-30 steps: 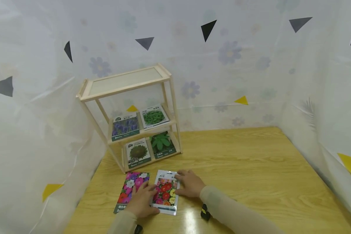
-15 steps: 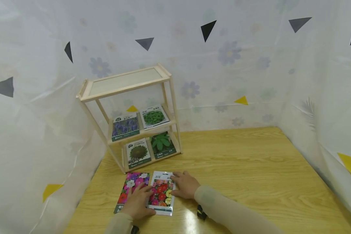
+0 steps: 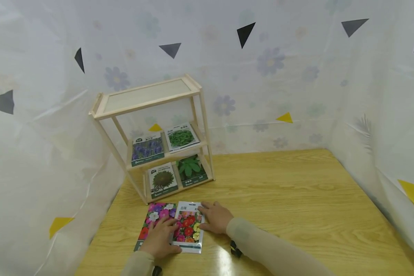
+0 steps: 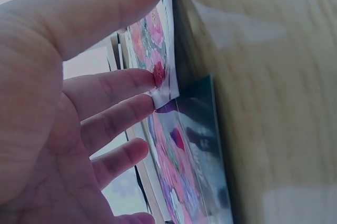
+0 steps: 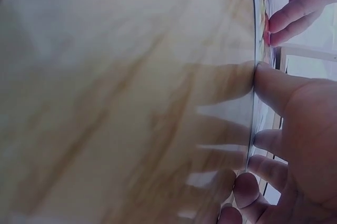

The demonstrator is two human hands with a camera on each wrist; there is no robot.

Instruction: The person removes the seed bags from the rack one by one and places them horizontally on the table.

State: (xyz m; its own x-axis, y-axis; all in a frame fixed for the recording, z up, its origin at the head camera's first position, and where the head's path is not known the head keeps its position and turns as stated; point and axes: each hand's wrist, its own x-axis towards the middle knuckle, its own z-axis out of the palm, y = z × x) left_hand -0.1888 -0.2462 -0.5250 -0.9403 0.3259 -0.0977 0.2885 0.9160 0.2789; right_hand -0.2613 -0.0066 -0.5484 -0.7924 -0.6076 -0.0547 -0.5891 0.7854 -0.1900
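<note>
The left hand (image 3: 160,238), spread, is resting over the pink-flower packet (image 3: 153,215) and the white-bordered packet (image 3: 188,229), while the right hand (image 3: 215,218), fingers extended, is touching the latter's right edge, both packets lying on the table (image 3: 279,195) before the wooden shelf (image 3: 148,95).

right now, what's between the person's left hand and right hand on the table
The white-bordered flower packet lies between the left hand and the right hand, each hand at one of its long edges; the head view shows it.
</note>
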